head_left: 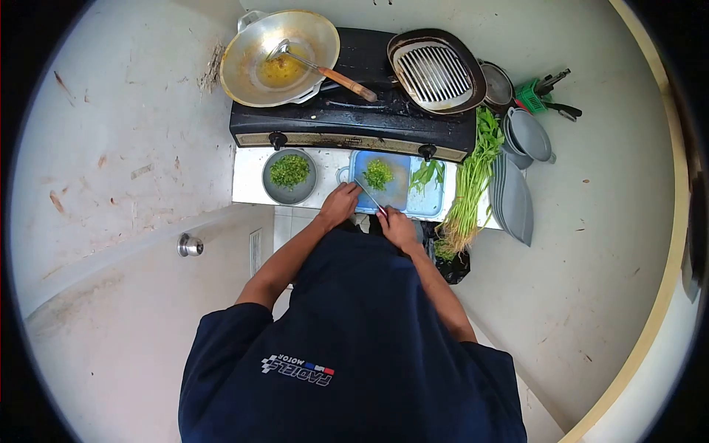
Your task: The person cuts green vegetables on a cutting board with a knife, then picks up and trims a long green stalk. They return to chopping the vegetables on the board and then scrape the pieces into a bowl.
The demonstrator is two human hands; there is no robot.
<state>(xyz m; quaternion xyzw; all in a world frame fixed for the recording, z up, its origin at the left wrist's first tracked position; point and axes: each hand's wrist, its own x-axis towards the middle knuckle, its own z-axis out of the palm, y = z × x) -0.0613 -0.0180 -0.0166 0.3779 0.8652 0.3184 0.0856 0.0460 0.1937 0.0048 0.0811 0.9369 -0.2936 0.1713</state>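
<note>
In the head view, your right grip (pixel 399 227) is clamped on one knife (pixel 371 197) over one blue board (pixel 391 196); your left grip (pixel 342 202) is by its tip, apart or together you cannot tell. One chopped green pile (pixel 378 173) lies on the board, one bowl (pixel 281 196) left on the bench (pixel 248 177).

A single camera sits up on the person's head, peering forward and steeply down, so the dark shirt (pixel 399 310) looms nearest the lens along the bottom, while the left hand (pixel 342 204) and right hand (pixel 399 227) come near the middle of the view. Past them, a little farther off, it takes in the desk (pixel 249 177) from above, with the stove (pixel 362 48) beyond it near the top edge. The lens must be a very wide one, for the walls (pixel 133 96) bow at both sides and blackness rounds off the corners.
</note>
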